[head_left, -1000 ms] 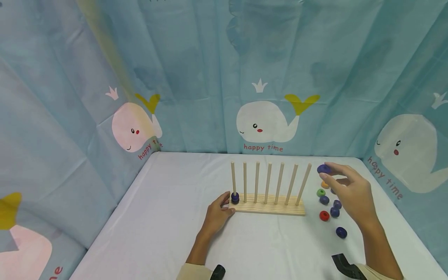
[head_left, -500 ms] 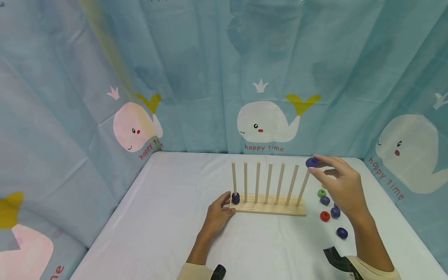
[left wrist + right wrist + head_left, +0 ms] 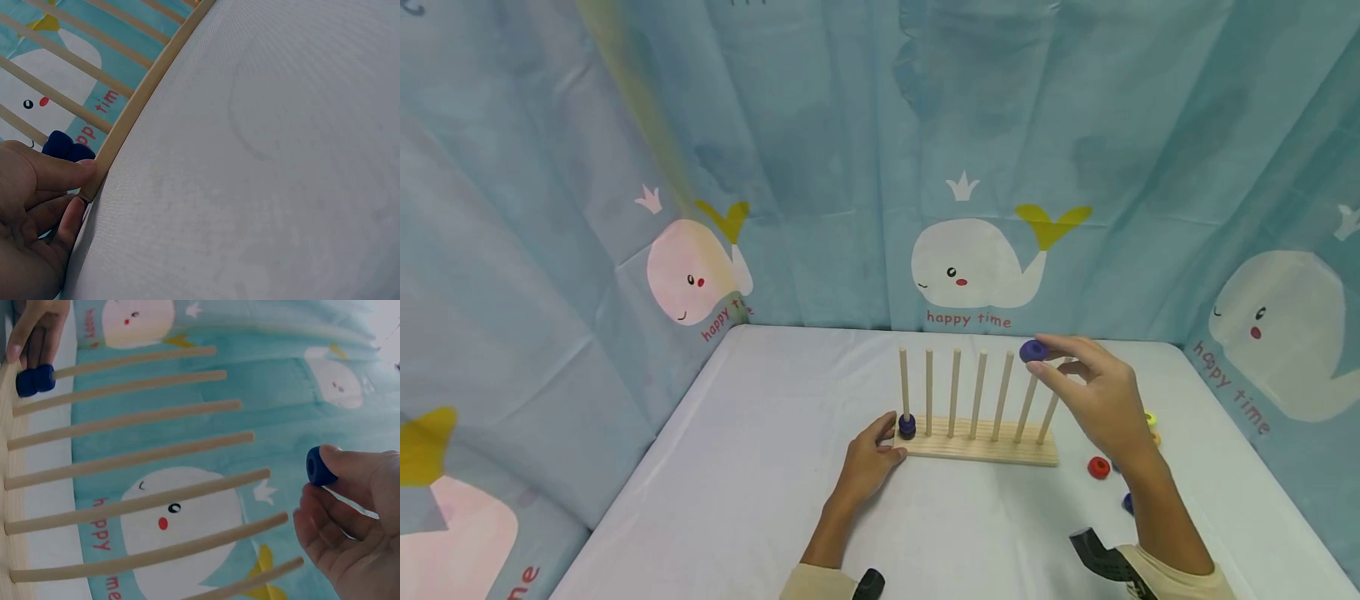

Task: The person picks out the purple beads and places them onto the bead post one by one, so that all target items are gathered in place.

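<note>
A wooden peg board (image 3: 977, 448) with a row of several upright pegs stands on the table. Two dark blue beads (image 3: 907, 427) are stacked on its leftmost peg, seen also as blue beads (image 3: 35, 380) in the right wrist view. My left hand (image 3: 867, 467) grips the board's left end, thumb on the front edge, as the left wrist view shows close up. Between thumb and fingertips my right hand (image 3: 1093, 392) pinches a blue bead (image 3: 1033, 351), level with the peg tops near the right-hand pegs. In the right wrist view that bead (image 3: 320, 467) is apart from the pegs, its hole facing them.
Right of the board, a red bead (image 3: 1098, 467) lies on the white tabletop (image 3: 737, 483). Yellow and orange beads (image 3: 1152, 427) and a blue bead (image 3: 1128, 503) show partly behind the right arm. A whale-print curtain (image 3: 820, 167) surrounds the table's back and sides.
My right hand has carried the blue bead leftward, from beyond the rightmost peg to over the right-hand pegs. Its arm now covers more loose beads. My left hand has kept its grip.
</note>
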`<action>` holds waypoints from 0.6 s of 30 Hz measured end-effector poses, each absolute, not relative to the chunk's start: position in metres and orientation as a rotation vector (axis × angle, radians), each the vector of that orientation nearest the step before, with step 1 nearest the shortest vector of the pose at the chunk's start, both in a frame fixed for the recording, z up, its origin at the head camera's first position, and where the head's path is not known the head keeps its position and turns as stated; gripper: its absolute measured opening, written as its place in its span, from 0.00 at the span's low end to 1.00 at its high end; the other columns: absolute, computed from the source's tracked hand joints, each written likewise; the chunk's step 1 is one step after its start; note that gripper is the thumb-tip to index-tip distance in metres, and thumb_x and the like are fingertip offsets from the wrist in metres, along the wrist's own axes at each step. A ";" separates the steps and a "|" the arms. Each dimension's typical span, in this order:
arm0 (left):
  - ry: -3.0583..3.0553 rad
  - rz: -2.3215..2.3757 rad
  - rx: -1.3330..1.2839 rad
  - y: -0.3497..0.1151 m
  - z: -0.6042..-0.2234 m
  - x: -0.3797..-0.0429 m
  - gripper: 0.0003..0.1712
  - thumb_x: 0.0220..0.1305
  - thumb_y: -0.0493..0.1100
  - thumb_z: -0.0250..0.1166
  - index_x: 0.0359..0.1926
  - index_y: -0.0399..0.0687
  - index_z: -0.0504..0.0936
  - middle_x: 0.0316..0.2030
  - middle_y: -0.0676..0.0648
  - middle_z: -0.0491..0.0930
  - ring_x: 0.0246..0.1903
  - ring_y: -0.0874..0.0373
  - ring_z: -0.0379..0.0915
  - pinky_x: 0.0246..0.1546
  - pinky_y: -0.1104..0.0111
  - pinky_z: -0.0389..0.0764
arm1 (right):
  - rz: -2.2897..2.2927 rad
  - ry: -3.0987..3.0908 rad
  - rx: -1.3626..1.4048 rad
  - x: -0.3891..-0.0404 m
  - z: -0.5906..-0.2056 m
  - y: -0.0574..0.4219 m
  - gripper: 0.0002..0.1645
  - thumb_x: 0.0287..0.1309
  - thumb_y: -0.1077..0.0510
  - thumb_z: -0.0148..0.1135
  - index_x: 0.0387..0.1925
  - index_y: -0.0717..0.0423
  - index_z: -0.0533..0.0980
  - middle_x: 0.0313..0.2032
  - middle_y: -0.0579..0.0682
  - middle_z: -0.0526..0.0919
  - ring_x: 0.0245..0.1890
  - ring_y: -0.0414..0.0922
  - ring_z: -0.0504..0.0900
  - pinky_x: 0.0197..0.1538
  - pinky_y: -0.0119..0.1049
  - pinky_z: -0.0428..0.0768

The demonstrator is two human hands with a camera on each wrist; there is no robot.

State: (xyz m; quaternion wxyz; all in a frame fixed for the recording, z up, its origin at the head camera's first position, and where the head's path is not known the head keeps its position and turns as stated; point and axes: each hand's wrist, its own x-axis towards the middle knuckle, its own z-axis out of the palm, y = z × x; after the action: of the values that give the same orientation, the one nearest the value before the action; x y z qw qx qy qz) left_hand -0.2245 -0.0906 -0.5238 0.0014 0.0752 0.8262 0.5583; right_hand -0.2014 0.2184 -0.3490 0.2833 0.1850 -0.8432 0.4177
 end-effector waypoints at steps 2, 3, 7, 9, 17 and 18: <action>2.591 1.751 0.237 -0.090 -0.524 -0.224 0.37 0.62 0.38 0.67 0.71 0.46 0.65 0.65 0.47 0.70 0.58 0.51 0.71 0.54 0.64 0.77 | 1.126 -2.256 0.518 -0.203 -0.350 0.215 0.24 0.56 0.58 0.70 0.56 0.49 0.79 0.45 0.41 0.81 0.46 0.37 0.78 0.47 0.20 0.76; 2.591 1.754 0.239 -0.090 -0.524 -0.224 0.37 0.61 0.37 0.67 0.71 0.45 0.65 0.64 0.47 0.71 0.58 0.51 0.71 0.53 0.64 0.77 | 1.124 -2.255 0.528 -0.204 -0.350 0.213 0.24 0.56 0.59 0.71 0.56 0.50 0.79 0.45 0.42 0.81 0.45 0.37 0.78 0.46 0.19 0.76; 2.591 1.759 0.242 -0.091 -0.524 -0.225 0.37 0.61 0.37 0.67 0.71 0.45 0.65 0.64 0.46 0.71 0.58 0.50 0.71 0.53 0.64 0.77 | 1.132 -2.248 0.571 -0.202 -0.344 0.203 0.25 0.54 0.64 0.71 0.55 0.55 0.79 0.44 0.46 0.82 0.43 0.38 0.79 0.45 0.21 0.77; 2.588 1.757 0.237 -0.091 -0.524 -0.225 0.37 0.61 0.37 0.67 0.71 0.45 0.65 0.65 0.47 0.70 0.59 0.51 0.71 0.54 0.65 0.77 | 1.134 -2.232 0.596 -0.198 -0.338 0.195 0.24 0.53 0.66 0.71 0.53 0.59 0.80 0.43 0.49 0.83 0.42 0.39 0.80 0.45 0.23 0.78; 2.594 1.766 0.228 -0.090 -0.524 -0.225 0.37 0.60 0.36 0.67 0.70 0.44 0.66 0.64 0.45 0.71 0.58 0.51 0.71 0.53 0.65 0.78 | 1.192 -2.217 0.661 -0.188 -0.318 0.174 0.21 0.53 0.70 0.69 0.51 0.65 0.79 0.41 0.53 0.83 0.43 0.46 0.80 0.44 0.22 0.78; 2.597 1.769 0.230 -0.090 -0.524 -0.225 0.37 0.60 0.35 0.67 0.70 0.44 0.66 0.63 0.44 0.72 0.58 0.50 0.72 0.53 0.64 0.78 | 1.199 -2.220 0.665 -0.188 -0.318 0.172 0.22 0.53 0.69 0.69 0.51 0.65 0.79 0.41 0.53 0.83 0.43 0.46 0.80 0.44 0.21 0.78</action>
State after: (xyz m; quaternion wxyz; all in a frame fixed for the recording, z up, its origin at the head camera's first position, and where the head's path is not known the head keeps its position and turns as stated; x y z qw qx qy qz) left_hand -0.2254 -0.0896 -0.5236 -0.0047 0.0730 0.8243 0.5614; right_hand -0.1884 0.1722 -0.3185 0.2631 0.2458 -0.8209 0.4433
